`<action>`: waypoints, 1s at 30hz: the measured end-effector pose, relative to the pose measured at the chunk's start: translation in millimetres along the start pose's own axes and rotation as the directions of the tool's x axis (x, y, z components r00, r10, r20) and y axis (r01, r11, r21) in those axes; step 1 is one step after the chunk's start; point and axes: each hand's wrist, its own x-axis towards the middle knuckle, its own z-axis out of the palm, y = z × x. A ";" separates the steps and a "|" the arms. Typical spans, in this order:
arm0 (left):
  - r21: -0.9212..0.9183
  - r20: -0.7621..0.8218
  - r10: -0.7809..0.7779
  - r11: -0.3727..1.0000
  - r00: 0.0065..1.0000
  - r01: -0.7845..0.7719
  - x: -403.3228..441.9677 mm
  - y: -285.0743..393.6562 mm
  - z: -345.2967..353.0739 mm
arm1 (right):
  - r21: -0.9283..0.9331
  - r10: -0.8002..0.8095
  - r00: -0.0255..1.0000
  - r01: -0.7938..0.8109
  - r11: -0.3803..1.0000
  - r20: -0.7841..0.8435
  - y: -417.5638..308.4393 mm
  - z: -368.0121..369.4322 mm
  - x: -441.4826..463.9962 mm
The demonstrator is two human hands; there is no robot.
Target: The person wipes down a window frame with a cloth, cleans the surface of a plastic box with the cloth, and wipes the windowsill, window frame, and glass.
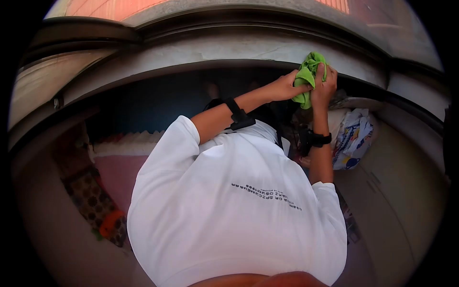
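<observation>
Left hand (pixel 283 89) and right hand (pixel 325 90), seen from the head camera, are close together, both clamped on a crumpled, bright green fabric cloth (pixel 305 77) at the near edge of a long, pale window sill (pixel 201 50), toward its right end. Below the sill's right end is a shiny white bag with blue print (pixel 353 138); below its left part, a pink surface with white ruffled trim (pixel 119 149).

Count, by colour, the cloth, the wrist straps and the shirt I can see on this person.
Green: 1 (cloth, held in both the left hand and the right hand)
Black: 2 (left wrist strap, right wrist strap)
White: 1 (shirt, with dark lettering)
Total: 4
</observation>
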 end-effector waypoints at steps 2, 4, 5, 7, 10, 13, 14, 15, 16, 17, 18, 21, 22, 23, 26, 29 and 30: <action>-0.028 -0.028 -0.019 0.999 0.999 0.018 10.1 -4.1 2.5 | 0.014 0.141 0.987 -0.142 0.990 0.073 6.6 2.5 1.8; -0.118 -0.031 -0.026 0.993 0.999 0.022 8.4 -5.7 -4.4 | -0.027 0.146 0.983 -0.144 0.989 0.112 0.8 10.2 4.2; -0.204 -0.024 -0.036 0.979 0.999 0.031 5.3 -7.5 -11.3 | -0.070 0.162 0.977 -0.154 0.986 0.142 -3.5 17.5 3.0; -0.164 -0.017 -0.049 0.985 0.999 0.046 -8.8 -12.5 -27.1 | -0.090 0.168 0.970 -0.155 0.984 0.174 -14.3 32.8 -4.4; -0.169 -0.111 -0.146 0.978 0.983 0.126 -41.9 -34.3 -68.9 | -0.101 0.146 0.969 -0.128 0.987 0.201 -53.2 78.9 -31.2; -0.200 -0.169 -0.173 0.970 0.970 0.138 -80.5 -44.9 -115.4 | -0.204 0.013 0.978 0.031 0.979 0.210 -95.9 121.7 -44.1; -0.192 -0.234 -0.202 0.968 0.951 0.159 -88.4 -44.7 -119.8 | -0.187 -0.006 0.970 0.054 0.981 0.244 -103.3 126.2 -45.1; -0.197 -0.295 -0.224 0.965 0.929 0.170 -109.2 -41.5 -136.0 | -0.181 -0.032 0.959 0.086 0.980 0.281 -126.0 141.2 -51.5; -0.131 -0.378 -0.198 0.979 0.904 0.159 -138.8 -2.0 -137.6 | -0.182 -0.041 0.961 0.094 0.979 0.275 -141.9 154.9 -56.2; -0.061 -0.460 -0.167 0.986 0.872 0.157 -163.4 32.9 -132.9 | -0.118 -0.078 0.938 0.125 0.985 0.337 -149.6 165.0 -60.5; -0.057 -0.539 -0.104 0.995 0.836 0.087 -168.4 1.7 -155.3 | -0.053 -0.120 0.910 0.153 0.987 0.398 -162.0 177.2 -63.8; 0.001 -0.660 -0.040 0.999 0.751 0.053 -200.2 -3.6 -175.0 | 0.194 -0.201 0.862 0.123 0.973 0.465 -193.5 201.9 -71.3; 0.010 -0.678 0.035 0.999 0.734 -0.038 -203.6 -18.4 -189.7 | 0.195 -0.205 0.865 0.127 0.973 0.459 -198.9 203.5 -72.8; 0.017 -0.695 0.102 0.992 0.712 -0.126 -203.3 -32.0 -201.6 | 0.233 -0.209 0.872 0.114 0.966 0.443 -201.6 202.0 -74.0; 0.065 -0.605 0.157 0.987 0.780 -0.149 -195.6 -40.9 -205.4 | 0.275 -0.203 0.912 0.105 0.956 0.358 -190.1 188.9 -86.5; 0.108 -0.410 0.160 0.986 0.898 -0.127 -171.6 -50.6 -192.6 | 0.229 -0.160 0.965 0.112 0.967 0.206 -160.0 169.9 -96.4; 0.125 -0.344 0.182 0.981 0.921 -0.147 -161.3 -52.5 -181.9 | 0.177 -0.126 0.984 0.103 0.979 0.123 -147.0 162.1 -99.0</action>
